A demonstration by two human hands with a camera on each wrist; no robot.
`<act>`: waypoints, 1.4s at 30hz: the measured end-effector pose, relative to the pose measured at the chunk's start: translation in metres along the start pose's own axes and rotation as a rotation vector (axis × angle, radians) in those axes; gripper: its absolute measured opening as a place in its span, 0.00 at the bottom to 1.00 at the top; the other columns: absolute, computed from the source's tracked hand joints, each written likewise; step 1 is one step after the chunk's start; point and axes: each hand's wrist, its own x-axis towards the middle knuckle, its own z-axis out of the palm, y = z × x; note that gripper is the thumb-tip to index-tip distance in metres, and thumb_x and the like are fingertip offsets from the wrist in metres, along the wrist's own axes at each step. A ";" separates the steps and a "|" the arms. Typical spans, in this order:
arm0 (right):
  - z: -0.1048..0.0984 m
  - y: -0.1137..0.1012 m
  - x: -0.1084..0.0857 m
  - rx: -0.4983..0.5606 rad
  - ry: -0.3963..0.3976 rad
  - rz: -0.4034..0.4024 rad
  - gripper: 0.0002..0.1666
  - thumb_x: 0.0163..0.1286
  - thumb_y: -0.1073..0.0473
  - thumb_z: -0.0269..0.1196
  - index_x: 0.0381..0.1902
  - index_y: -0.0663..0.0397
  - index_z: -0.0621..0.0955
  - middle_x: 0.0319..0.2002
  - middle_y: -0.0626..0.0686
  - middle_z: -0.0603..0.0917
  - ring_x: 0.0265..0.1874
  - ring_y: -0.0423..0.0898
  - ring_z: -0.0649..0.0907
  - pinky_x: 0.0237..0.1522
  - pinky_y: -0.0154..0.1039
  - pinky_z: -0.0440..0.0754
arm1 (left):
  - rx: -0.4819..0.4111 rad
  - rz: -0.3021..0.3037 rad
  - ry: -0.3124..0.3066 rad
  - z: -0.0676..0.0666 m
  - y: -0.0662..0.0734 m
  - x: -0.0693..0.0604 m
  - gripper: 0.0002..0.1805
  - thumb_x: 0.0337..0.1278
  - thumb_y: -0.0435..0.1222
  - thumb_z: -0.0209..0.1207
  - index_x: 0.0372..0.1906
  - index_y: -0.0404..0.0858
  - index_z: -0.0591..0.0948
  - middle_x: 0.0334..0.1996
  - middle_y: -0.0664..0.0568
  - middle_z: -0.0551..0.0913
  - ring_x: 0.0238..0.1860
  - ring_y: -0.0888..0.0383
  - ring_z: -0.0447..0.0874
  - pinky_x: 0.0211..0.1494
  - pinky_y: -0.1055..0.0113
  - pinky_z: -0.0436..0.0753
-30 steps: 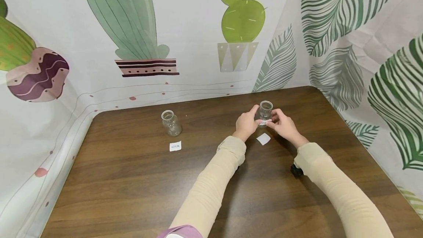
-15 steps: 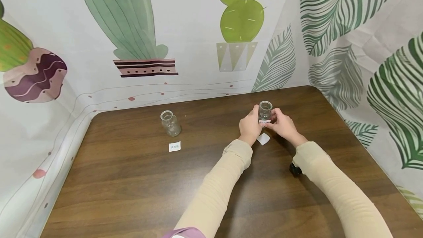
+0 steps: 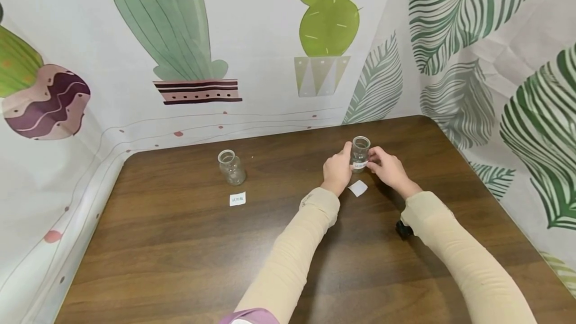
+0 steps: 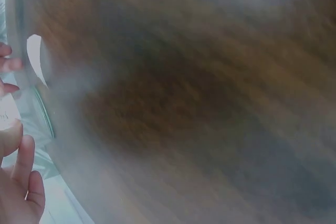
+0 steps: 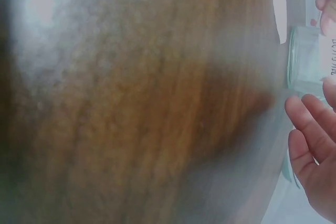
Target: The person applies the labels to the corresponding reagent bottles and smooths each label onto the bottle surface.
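A clear glass jar (image 3: 361, 148) with a white handwritten label (image 3: 359, 165) on its front stands between both hands at the table's far right. My left hand (image 3: 336, 170) grips its left side, and in the left wrist view the thumb lies at the label (image 4: 8, 113). On the opposite side my right hand (image 3: 389, 168) holds the jar, thumb by the label's right end. The right wrist view shows the jar's base (image 5: 302, 59), with the lower fingers (image 5: 310, 129) held off the glass. Most of the grip is cut off in both wrist views.
A blank white paper piece (image 3: 358, 188) lies just in front of the jar. Further left, a second glass jar (image 3: 232, 168) without a label stands behind another written label (image 3: 237, 199). A patterned cloth (image 3: 270, 54) hangs behind the brown table (image 3: 189, 244).
My left hand shifted slightly right and then back left, with its thumb leaving the label's front. The right thumb has drawn back toward the label's right end, so more writing shows.
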 end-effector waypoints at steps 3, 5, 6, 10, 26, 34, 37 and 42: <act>-0.001 -0.001 -0.001 0.028 -0.003 0.011 0.12 0.61 0.65 0.57 0.43 0.60 0.70 0.38 0.63 0.82 0.27 0.53 0.82 0.34 0.46 0.77 | 0.006 0.011 0.003 0.000 -0.003 0.000 0.27 0.48 0.42 0.60 0.54 0.54 0.61 0.35 0.60 0.83 0.28 0.57 0.83 0.25 0.65 0.76; -0.002 -0.002 -0.002 0.041 -0.004 0.013 0.11 0.61 0.65 0.56 0.42 0.60 0.71 0.37 0.64 0.82 0.26 0.52 0.83 0.30 0.44 0.78 | 0.003 0.016 0.003 0.001 -0.005 0.001 0.26 0.50 0.42 0.59 0.54 0.55 0.62 0.32 0.60 0.84 0.27 0.57 0.83 0.25 0.65 0.76; -0.002 -0.002 -0.002 0.045 -0.003 0.010 0.10 0.62 0.65 0.55 0.42 0.60 0.71 0.37 0.64 0.82 0.25 0.52 0.83 0.29 0.43 0.79 | 0.001 0.018 0.000 0.001 -0.006 0.001 0.27 0.50 0.41 0.59 0.54 0.55 0.62 0.32 0.59 0.84 0.27 0.57 0.83 0.24 0.64 0.76; -0.002 -0.002 -0.001 0.025 -0.011 -0.006 0.07 0.63 0.64 0.55 0.39 0.59 0.73 0.35 0.62 0.82 0.25 0.50 0.82 0.29 0.42 0.77 | -0.028 0.034 -0.020 0.003 -0.009 0.001 0.31 0.45 0.38 0.60 0.56 0.55 0.61 0.35 0.58 0.83 0.26 0.56 0.82 0.24 0.64 0.76; -0.014 -0.006 0.003 0.039 -0.174 0.040 0.34 0.59 0.56 0.60 0.61 0.59 0.62 0.49 0.67 0.76 0.41 0.60 0.80 0.40 0.51 0.76 | -0.042 0.057 -0.084 -0.002 -0.009 -0.002 0.32 0.48 0.51 0.58 0.59 0.56 0.58 0.31 0.51 0.84 0.29 0.54 0.83 0.27 0.63 0.77; -0.017 -0.001 0.001 0.108 -0.212 -0.002 0.32 0.63 0.60 0.55 0.63 0.64 0.61 0.50 0.68 0.75 0.40 0.58 0.81 0.36 0.44 0.79 | -0.031 0.124 -0.044 -0.002 -0.014 -0.002 0.31 0.49 0.53 0.55 0.60 0.51 0.62 0.29 0.51 0.84 0.29 0.55 0.83 0.29 0.65 0.78; -0.019 0.000 0.000 0.143 -0.228 -0.013 0.32 0.64 0.61 0.54 0.63 0.66 0.59 0.50 0.70 0.74 0.37 0.58 0.82 0.36 0.43 0.79 | -0.042 0.144 -0.050 -0.002 -0.016 -0.001 0.31 0.51 0.53 0.53 0.60 0.50 0.62 0.30 0.51 0.84 0.30 0.55 0.83 0.30 0.65 0.78; -0.016 0.002 0.001 0.129 -0.210 -0.007 0.32 0.63 0.61 0.55 0.62 0.65 0.60 0.49 0.68 0.76 0.37 0.57 0.82 0.36 0.43 0.79 | -0.038 0.148 -0.068 -0.004 -0.016 0.000 0.30 0.52 0.52 0.53 0.61 0.49 0.61 0.30 0.51 0.84 0.31 0.55 0.83 0.31 0.65 0.78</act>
